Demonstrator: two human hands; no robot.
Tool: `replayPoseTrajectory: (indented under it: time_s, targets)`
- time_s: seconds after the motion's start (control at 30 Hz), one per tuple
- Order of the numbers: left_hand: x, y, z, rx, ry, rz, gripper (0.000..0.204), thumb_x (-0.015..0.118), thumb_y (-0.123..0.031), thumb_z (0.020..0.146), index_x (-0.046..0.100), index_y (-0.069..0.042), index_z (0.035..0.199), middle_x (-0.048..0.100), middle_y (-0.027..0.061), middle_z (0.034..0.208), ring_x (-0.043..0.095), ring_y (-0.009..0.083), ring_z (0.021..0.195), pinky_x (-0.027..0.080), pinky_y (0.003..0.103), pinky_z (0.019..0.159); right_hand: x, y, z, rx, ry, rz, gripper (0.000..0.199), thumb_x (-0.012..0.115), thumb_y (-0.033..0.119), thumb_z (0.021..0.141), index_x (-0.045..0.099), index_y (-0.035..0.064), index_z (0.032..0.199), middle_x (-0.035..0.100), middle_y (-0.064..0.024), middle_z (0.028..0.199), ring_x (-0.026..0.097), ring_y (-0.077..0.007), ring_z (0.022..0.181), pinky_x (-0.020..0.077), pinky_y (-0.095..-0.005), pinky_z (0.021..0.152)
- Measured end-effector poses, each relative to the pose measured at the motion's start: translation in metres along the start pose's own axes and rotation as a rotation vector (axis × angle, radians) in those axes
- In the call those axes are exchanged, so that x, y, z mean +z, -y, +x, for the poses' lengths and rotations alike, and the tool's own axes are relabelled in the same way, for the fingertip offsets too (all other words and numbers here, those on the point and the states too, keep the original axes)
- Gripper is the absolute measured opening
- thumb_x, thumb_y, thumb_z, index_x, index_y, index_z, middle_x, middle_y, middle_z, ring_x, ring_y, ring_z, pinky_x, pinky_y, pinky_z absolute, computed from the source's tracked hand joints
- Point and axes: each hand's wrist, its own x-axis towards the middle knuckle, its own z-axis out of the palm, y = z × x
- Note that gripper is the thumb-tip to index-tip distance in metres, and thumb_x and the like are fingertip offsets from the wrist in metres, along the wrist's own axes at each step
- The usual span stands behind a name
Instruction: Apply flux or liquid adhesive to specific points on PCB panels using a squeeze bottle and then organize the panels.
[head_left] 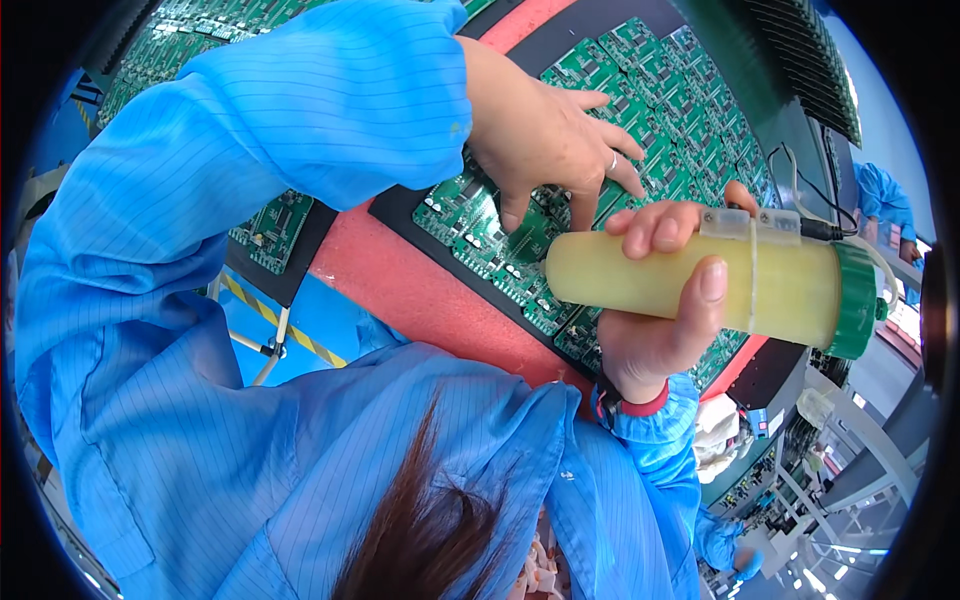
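My right hand [650,335] is wrapped round a thick dispensing cartridge [620,272], translucent and filled with something yellowish. Its green cap [856,302] is at the right end, with a thin hose and a black cable running off it. A clear piece is strapped along its upper side. The rounded left end hangs over green circuit boards [470,235] laid out in rows. My left hand [550,140] reaches over the same boards with fingers spread, a ring on one; its fingertips are on or just above the boards. The cartridge hides some boards beneath it.
Black board mats [400,208] lie over a red-pink surface [400,285]. Another mat edge with boards [270,230] is at the left. A dark ribbed rack [805,60] rises at the far right. Other people in blue [885,195] are in the background.
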Motion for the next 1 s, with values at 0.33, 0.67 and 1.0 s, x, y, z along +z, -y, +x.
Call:
replayPoseTrajectory:
  time_s: [0.33, 0.67, 1.0]
  targets:
    - [0.003, 0.001, -0.001, -0.014, 0.002, 0.000, 0.048, 0.085, -0.010, 0.054, 0.077, -0.022, 0.100, 0.047, 0.0027, 0.147, 0.027, 0.0308, 0.146, 0.016, 0.065, 0.119, 0.005, -0.010, -0.004, 0.010, -0.013, -0.047, 0.059, 0.058, 0.031, 0.092, 0.031, 0.0079, 0.139, 0.055, -0.0068, 0.086, 0.055, -0.0176, 0.074, 0.0494, -0.0391, 0.076]
    - [0.003, 0.003, 0.000, -0.006, 0.010, 0.005, 0.046, 0.085, -0.013, 0.055, 0.077, -0.023, 0.100, 0.047, 0.0024, 0.147, 0.026, 0.0296, 0.146, 0.014, 0.063, 0.120, 0.003, -0.014, -0.005, 0.029, -0.024, 0.049, 0.059, 0.060, 0.023, 0.091, 0.031, 0.0047, 0.139, 0.058, -0.0096, 0.085, 0.057, -0.0199, 0.073, 0.0502, -0.0382, 0.074]
    - [0.008, 0.008, 0.000, 0.048, -0.030, 0.079, 0.046, 0.086, -0.020, 0.054, 0.077, -0.024, 0.099, 0.049, 0.0031, 0.144, 0.027, 0.0298, 0.146, 0.013, 0.063, 0.120, 0.003, -0.003, 0.000, 0.034, -0.008, -0.025, 0.057, 0.056, 0.031, 0.094, 0.031, 0.0082, 0.140, 0.054, -0.0061, 0.088, 0.054, -0.0168, 0.075, 0.0491, -0.0387, 0.076]
